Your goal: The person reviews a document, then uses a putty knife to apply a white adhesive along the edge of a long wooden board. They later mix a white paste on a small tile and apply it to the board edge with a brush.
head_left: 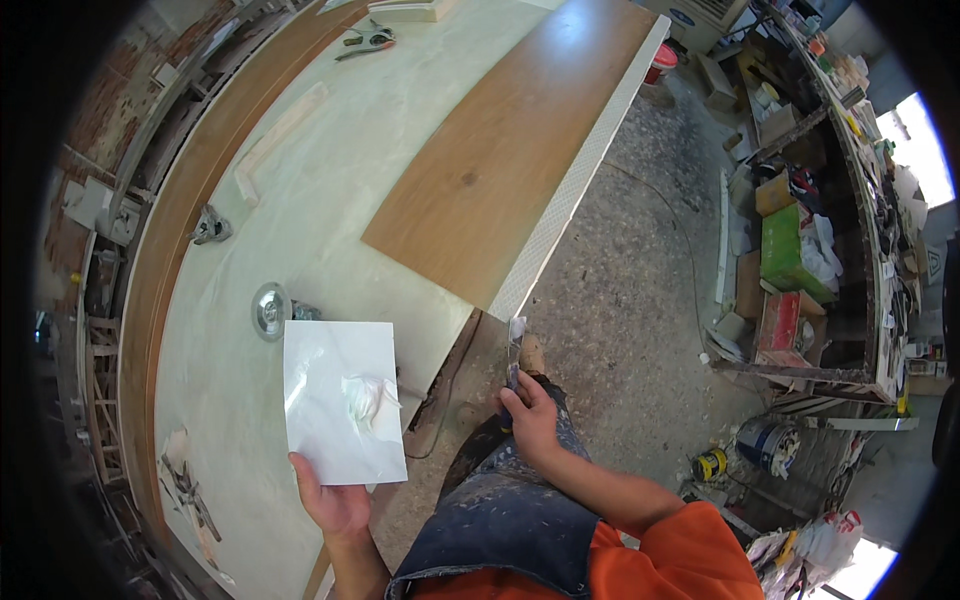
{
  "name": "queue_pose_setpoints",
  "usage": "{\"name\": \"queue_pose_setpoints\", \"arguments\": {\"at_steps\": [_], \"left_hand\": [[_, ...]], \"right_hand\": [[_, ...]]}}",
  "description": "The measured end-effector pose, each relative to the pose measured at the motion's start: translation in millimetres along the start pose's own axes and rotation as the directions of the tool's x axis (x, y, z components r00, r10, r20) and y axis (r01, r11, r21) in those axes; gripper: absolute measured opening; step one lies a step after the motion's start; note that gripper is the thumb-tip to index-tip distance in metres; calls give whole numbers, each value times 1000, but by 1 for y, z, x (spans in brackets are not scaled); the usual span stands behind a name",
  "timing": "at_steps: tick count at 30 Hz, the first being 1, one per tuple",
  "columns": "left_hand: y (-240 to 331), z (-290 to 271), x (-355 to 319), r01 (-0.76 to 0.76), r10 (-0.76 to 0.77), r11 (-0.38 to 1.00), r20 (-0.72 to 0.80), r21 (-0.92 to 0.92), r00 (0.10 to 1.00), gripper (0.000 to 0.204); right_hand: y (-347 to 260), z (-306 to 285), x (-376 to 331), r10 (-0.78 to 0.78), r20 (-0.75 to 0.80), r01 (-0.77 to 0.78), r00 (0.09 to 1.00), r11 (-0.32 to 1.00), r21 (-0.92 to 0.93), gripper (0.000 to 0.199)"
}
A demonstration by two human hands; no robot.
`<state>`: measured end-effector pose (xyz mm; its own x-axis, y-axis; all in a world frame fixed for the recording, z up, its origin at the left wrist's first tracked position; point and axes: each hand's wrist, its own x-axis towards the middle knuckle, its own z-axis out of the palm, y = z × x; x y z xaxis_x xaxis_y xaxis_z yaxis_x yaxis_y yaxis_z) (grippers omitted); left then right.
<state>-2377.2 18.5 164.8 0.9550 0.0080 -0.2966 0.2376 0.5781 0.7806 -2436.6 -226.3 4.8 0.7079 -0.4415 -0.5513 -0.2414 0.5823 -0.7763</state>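
Paint-flecked jeans (510,510) below me, my left hand (335,500) pinches the glossy white square board (340,400), a smeared dab of pale putty (368,398) on it, over the workbench (330,180). Right hand (530,420) grips a putty knife (515,350), blade up, right of the board.

Daylight scene, fairly bright overall. Strongest light comes from the right: window (918,150) far right is blown out white, w/ a second overexposed patch near right at the bottom corner. Pale worktop (330,180) reflects evenly, soft sheen, no hard shadows on it. Glossy white board (340,400) in the left hand (335,505) shows glare streaks across its face. Left rim and under-bench areas go dim. Heavy fisheye: bench edges bow, black vignette in all corners. Centre sharp; shelves (850,200) at right smear toward the rim, possibly slight motion blur.
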Motion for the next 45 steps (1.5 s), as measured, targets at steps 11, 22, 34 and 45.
{"name": "queue_pose_setpoints", "arguments": {"at_steps": [11, 22, 34, 45], "left_hand": [[9, -13, -27, -6, 7, 976, 6, -217, 1000, 64], [28, -43, -62, -30, 35, 854, 1, -519, 999, 62], [30, -50, -172, -487, 392, 737, -290, -469, 873, 64], [8, -99, -294, -662, 564, 750, -524, 0, 638, 63]], "right_hand": [[-77, -5, -71, 127, 302, -30, 945, 952, -305, 48], [-98, 53, -150, -210, 844, 850, 494, 319, -419, 38], [-116, 35, -204, 425, 760, 112, 491, 834, -539, 41], [-105, 67, -227, 291, 957, 813, -1, 557, -169, 37]]}}
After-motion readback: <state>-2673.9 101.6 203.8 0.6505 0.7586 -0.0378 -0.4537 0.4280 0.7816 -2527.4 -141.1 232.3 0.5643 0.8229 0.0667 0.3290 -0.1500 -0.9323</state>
